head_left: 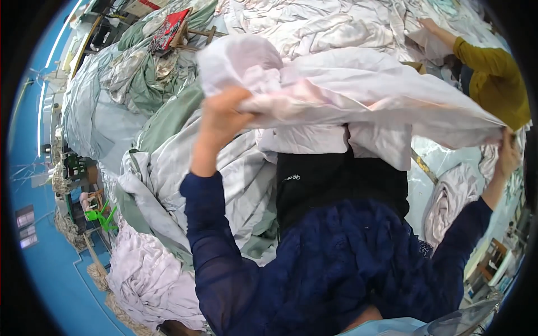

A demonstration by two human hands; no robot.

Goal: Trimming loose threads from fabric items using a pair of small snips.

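Heaped grey-green bedding [151,95], a co-worker's mustard sleeve [493,78], blue floor [50,269].

A blue floor [50,280] is seen at the left, and on it are heaped crumpled sheets, with pale grey ones [95,112] and green ones [162,84] farther back and a lilac-white bundle [145,280] nearest.

The sheet [358,89] stretches between your left hand [221,115] and right hand [507,154]. A heap of linen [151,168] lies below your left fingers; a co-worker's arm [482,61] is above your right fingers.
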